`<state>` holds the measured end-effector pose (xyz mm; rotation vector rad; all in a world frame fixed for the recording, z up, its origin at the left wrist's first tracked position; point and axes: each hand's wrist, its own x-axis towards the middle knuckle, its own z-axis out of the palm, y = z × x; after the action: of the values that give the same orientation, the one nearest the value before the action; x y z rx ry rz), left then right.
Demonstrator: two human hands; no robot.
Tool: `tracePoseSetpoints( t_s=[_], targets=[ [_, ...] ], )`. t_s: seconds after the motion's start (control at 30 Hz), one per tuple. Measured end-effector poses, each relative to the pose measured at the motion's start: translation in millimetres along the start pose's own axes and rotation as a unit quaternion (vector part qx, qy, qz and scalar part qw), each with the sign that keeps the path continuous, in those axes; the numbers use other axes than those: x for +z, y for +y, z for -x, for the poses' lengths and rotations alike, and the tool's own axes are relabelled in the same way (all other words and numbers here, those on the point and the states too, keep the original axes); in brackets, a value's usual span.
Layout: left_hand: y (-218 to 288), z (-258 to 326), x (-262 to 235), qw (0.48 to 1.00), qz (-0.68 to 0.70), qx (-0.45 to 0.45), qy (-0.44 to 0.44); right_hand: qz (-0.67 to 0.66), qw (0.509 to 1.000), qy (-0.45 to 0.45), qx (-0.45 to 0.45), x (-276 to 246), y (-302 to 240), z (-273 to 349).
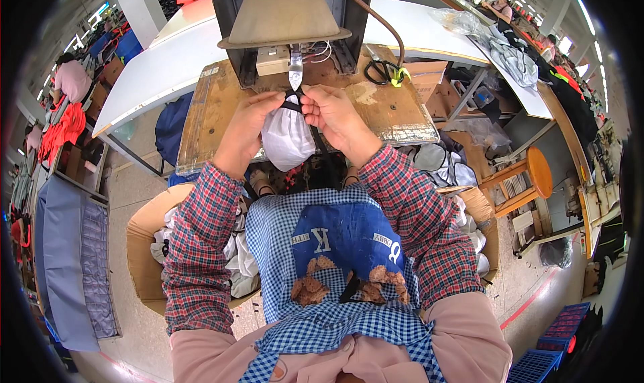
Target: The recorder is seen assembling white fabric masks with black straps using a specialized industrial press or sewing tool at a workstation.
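My left hand (249,123) pinches one side of a black strap (291,105) at the top of a white fabric piece (287,140). On the other side my right hand (335,118) pinches the strap too, thumb and fingers pressed together. The fabric hangs below my hands like a small pouch, over the front edge of the wooden board (208,118). Just above the strap is the pointed metal tip (295,71) of a bench machine with a beige cone-shaped cover (285,11). Whether the tip touches the strap, I cannot tell.
Black-handled scissors (382,72) with a yellow-green tie lie at the board's right. Cardboard boxes (142,249) of white and grey pieces flank my lap. White tables (147,71) stand behind, a wooden stool (539,172) at right. Other people work farther off.
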<state>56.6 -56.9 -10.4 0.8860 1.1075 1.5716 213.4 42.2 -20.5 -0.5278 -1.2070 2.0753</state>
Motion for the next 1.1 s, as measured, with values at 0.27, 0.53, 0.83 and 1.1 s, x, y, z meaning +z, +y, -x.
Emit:
tracePoseSetpoints(
  t_s=[0.27,0.53,0.83,1.1],
  targets=[
    [-1.5,-0.4,1.5,1.000,0.022,-0.002,-0.004,-0.008,1.000,0.016,-0.002,4.2,-0.9,2.9],
    [-4.4,-3.4,0.9,0.999,0.032,-0.008,-0.010,-0.011,1.000,0.028,-0.008,6.5,0.0,4.6],
    [-2.0,-3.2,-1.1,1.000,0.026,-0.007,-0.011,-0.022,0.999,0.030,-0.015,4.5,-1.0,5.5],
    [5.1,2.0,6.3,1.000,0.011,-0.006,0.001,-0.017,0.999,0.030,-0.017,4.5,-1.4,6.1]
  ],
)
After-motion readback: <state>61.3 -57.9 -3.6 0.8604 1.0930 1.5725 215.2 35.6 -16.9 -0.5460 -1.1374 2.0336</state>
